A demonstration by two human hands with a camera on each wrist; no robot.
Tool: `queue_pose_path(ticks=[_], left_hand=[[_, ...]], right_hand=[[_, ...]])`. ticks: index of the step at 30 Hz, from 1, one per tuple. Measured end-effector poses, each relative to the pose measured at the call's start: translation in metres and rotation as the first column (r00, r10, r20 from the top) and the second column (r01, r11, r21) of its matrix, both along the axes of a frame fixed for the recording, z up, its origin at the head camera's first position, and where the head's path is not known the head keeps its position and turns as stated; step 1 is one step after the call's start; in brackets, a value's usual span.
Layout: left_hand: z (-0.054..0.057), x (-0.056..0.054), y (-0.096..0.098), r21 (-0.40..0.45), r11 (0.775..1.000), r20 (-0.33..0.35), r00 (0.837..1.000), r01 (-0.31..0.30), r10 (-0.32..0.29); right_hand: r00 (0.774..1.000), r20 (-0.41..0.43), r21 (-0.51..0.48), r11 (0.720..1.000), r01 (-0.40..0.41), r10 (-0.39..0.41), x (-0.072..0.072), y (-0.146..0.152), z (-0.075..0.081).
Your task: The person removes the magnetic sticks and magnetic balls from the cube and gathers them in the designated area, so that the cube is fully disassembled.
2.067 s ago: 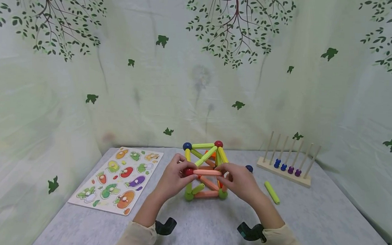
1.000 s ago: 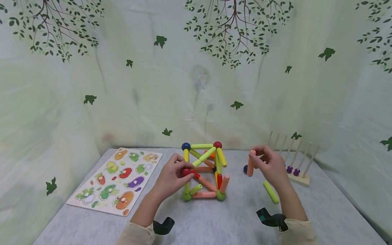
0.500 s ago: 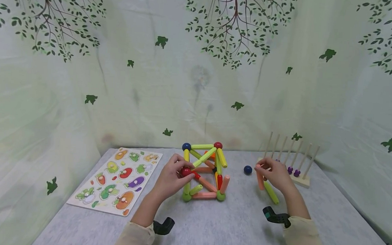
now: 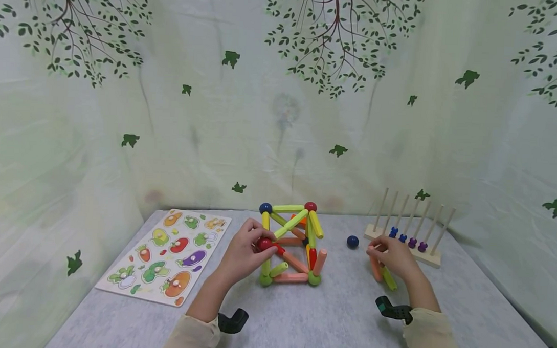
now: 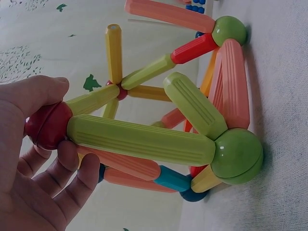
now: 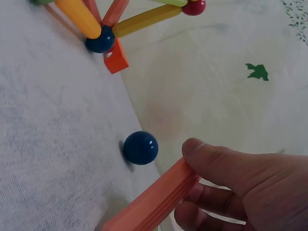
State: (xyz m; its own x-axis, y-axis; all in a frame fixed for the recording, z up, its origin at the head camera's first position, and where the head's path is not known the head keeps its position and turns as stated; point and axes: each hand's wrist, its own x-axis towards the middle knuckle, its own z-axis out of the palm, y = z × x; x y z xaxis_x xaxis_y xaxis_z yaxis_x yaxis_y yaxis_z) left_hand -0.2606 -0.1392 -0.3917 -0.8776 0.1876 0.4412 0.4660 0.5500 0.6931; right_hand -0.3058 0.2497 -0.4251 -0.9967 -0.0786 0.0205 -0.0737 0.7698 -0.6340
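In the head view my left hand (image 4: 244, 252) pinches a red ball (image 4: 264, 244) at the near left upper corner of a magnetic stick-and-ball frame (image 4: 290, 278). In the left wrist view, two lime rods (image 5: 142, 140) meet that red ball, with the thumb on one side and fingertips on the other. My right hand (image 4: 394, 257) pinches the upper end of a salmon rod (image 4: 375, 269), tilted with its lower end near the table. Just beside it a lime rod (image 4: 388, 279) lies on the table, partly hidden. A loose dark blue ball (image 4: 352, 241) sits left of the right hand.
A vegetable puzzle board (image 4: 156, 292) lies on the left. At the back right stands a wooden peg stand (image 4: 434, 257) with blue and purple beads. An orange block (image 6: 116, 61) is by the frame's far side. A leaf-printed curtain hangs behind the table.
My right hand has taken the salmon rod away from the frame, carried it right, and lowered it beside the lime rod. The left hand still holds the red ball.
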Motion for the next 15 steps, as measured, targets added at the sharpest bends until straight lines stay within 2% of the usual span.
queue_pose_path(ticks=[15], left_hand=[[-0.001,0.000,0.000,0.005,1.000,-0.009,1.000,-0.001,0.001]], right_hand=[[0.998,0.054,0.093,0.995,0.025,-0.030,-0.004,0.007,-0.013]])
